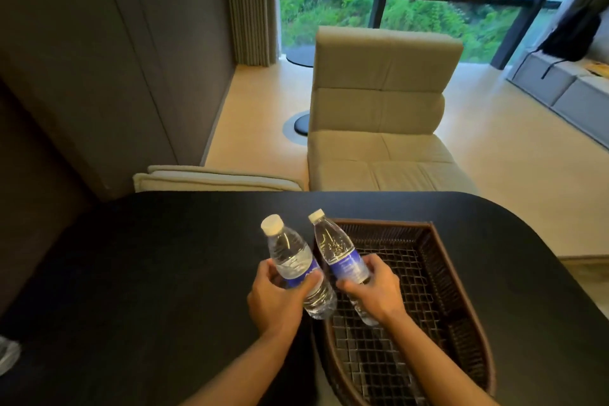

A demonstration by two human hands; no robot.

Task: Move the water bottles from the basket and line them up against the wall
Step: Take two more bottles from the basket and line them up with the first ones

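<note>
A: Where are the bottles at this moment?

B: One in each hand. The left hand [275, 295] is wrapped around the left bottle [296, 269] at its blue label, and the right hand [374, 290] is closed on the right bottle [341, 260] the same way. Both sit at lower centre of the frame, caps tilted toward the upper left.

A: Why hold them at the label?

B: Probably because that is the middle of the body, so a full bottle balances there and the base stays free to be stood down.

A: And the basket [461, 290]?

B: It lies at lower right on the black counter [148, 257]. Its woven floor looks bare where visible; the right bottle hangs over its left part, the left bottle over its left rim and the counter beside it.

A: Where would they go?

B: The dark wall [99, 76] runs along the left of the frame, meeting the counter there. Carrying two at once likely saves a trip. A pale blurred object shows at the far lower left edge; what it is cannot be told.
</note>
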